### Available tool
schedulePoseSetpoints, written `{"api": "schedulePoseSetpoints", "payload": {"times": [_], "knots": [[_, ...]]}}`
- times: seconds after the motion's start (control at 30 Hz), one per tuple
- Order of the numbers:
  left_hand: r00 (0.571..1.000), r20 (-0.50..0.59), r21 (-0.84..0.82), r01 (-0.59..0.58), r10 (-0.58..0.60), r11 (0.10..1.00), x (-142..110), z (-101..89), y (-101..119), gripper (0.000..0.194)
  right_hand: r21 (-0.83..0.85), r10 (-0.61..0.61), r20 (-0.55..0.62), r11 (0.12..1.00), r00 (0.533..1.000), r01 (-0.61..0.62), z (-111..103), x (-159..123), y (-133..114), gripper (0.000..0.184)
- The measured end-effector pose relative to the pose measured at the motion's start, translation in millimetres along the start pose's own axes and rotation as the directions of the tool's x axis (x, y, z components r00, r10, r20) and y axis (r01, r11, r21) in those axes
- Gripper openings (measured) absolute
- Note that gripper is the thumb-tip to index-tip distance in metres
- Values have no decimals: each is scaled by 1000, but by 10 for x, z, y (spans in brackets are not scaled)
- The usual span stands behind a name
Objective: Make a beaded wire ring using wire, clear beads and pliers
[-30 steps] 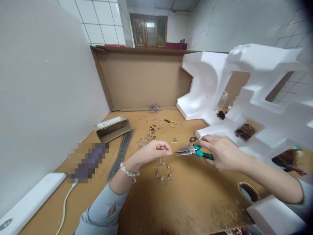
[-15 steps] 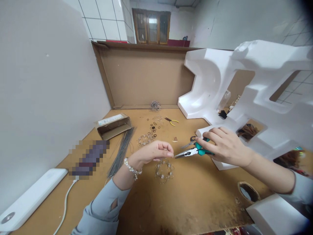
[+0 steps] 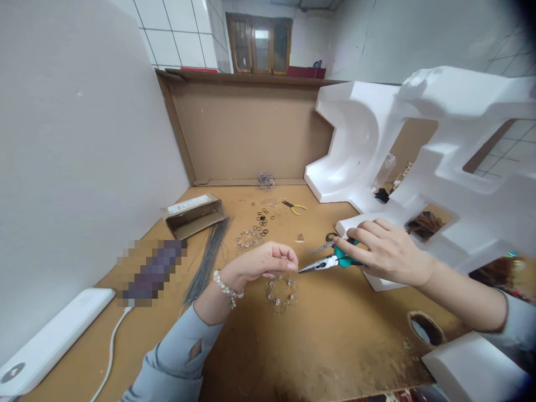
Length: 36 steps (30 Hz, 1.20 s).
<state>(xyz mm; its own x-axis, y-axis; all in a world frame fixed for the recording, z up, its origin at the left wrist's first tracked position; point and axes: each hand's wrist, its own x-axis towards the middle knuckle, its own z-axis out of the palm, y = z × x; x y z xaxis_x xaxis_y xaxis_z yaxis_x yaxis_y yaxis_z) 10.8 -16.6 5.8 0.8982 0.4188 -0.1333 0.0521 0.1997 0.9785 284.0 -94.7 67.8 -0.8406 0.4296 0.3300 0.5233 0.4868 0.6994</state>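
I have two bare hands. My left hand (image 3: 268, 261) has a bracelet (image 3: 226, 290) of shiny clear beads around the wrist. My left arm wears a soft grey-blue sleeve (image 3: 176, 357), and it has a small hole in it near the cuff. My right hand (image 3: 387, 251) has no rings. Its sleeve (image 3: 517, 329) is grey-blue too, pushed up my arm.

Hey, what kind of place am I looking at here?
Probably a small home craft bench for beaded wire jewelry. The right hand holds teal needle-nose pliers beside a beaded wire ring, the left hand pinches above it, and loose jump rings and a wire bundle lie on the cardboard-covered table.
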Motion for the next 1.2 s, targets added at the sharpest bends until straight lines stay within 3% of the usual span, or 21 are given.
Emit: {"api": "schedulePoseSetpoints", "payload": {"times": [1.2], "knots": [[993,118,-195,22,1,981,56,-2,-142,23,47,3,8,999,1000,-3,-28,31,1,26]]}}
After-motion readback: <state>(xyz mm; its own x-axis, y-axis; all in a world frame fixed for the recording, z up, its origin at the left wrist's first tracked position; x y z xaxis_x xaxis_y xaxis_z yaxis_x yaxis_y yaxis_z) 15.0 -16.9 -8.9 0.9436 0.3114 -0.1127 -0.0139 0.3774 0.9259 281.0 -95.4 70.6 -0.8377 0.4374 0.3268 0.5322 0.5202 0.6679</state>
